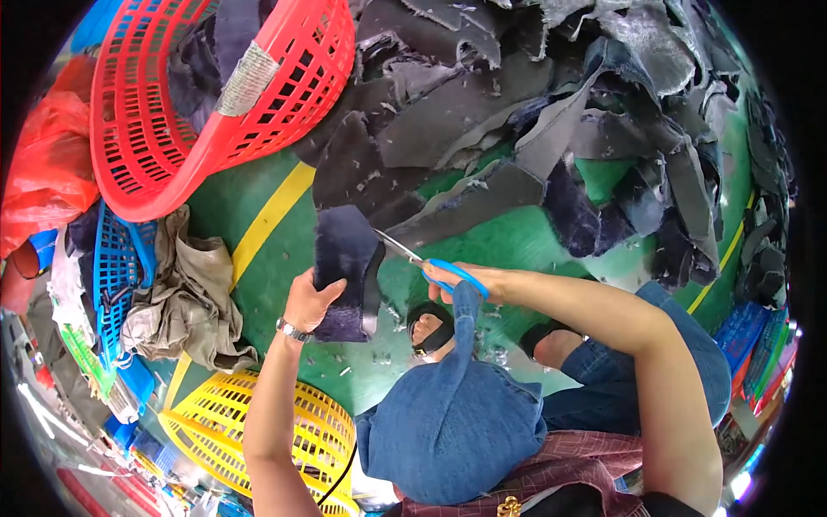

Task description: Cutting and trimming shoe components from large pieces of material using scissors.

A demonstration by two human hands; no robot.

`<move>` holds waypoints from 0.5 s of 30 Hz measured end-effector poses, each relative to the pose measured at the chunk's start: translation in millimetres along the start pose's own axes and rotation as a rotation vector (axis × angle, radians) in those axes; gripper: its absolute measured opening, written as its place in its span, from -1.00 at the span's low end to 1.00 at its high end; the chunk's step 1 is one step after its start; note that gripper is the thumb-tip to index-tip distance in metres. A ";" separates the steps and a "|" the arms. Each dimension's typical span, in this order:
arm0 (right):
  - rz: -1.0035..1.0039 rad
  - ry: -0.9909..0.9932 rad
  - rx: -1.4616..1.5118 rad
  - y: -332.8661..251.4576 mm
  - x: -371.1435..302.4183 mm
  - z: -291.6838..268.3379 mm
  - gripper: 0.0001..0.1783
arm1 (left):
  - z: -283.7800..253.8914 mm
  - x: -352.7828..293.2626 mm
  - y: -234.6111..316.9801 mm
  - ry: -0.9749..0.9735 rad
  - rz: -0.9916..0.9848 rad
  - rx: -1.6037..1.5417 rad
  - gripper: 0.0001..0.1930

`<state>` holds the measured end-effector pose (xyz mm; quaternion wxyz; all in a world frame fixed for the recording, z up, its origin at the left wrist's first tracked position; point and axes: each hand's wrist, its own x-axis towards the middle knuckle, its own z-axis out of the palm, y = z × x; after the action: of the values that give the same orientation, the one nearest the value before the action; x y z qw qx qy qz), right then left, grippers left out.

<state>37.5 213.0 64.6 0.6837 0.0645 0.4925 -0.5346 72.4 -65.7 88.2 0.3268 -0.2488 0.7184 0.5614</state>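
My left hand [312, 302], with a watch on its wrist, grips a dark navy piece of plush cloth [343, 258] by its left edge, thumb on top. In my right hand [472, 283] is a pair of scissors [403, 248] with blue handles, the fingers wrapped round the loops. The metal blades point up and left, their tips by the upper right edge of the held cloth. Whether the blades are parted is hard to make out. Dark grey cloth scraps [465, 112] lie heaped on the floor just beyond both hands.
A red basket [293, 95] with dark cloth inside leans at the upper left. Left of me are a crumpled beige cloth [194, 293], a blue basket [116, 267] and a red plastic bag [52, 155]. A yellow basket [215, 414] sits near my left forearm. Sandalled feet [428, 332] rest on the green floor [267, 284].
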 end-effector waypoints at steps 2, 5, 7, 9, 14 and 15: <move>-0.015 0.024 -0.067 -2.4 0.4 0.4 -0.32 | 3.9 -6.3 7.7 0.034 0.008 0.046 -0.80; 0.007 0.118 0.002 0.5 -7.6 -6.6 -0.26 | 33.7 -24.6 33.1 0.395 0.425 0.682 -0.70; 0.029 0.190 0.010 12.2 -23.6 -11.9 -0.28 | 58.9 -21.8 54.1 0.610 0.809 0.906 -0.62; 0.116 0.358 -0.345 27.1 -54.0 -35.9 -0.29 | 106.7 5.7 74.0 0.621 1.021 0.938 -0.55; 0.235 0.705 -0.818 62.3 -139.6 -72.1 -0.29 | 204.0 101.4 32.9 0.306 0.906 1.138 -0.37; 0.265 0.759 -0.815 71.1 -147.8 -76.5 -0.29 | 204.1 111.7 32.3 0.360 1.043 1.173 -0.53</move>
<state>56.1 388.5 104.4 0.4896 0.0444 0.8576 -0.1508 13.8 141.1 -6.5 -0.0206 0.2443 0.9615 0.1241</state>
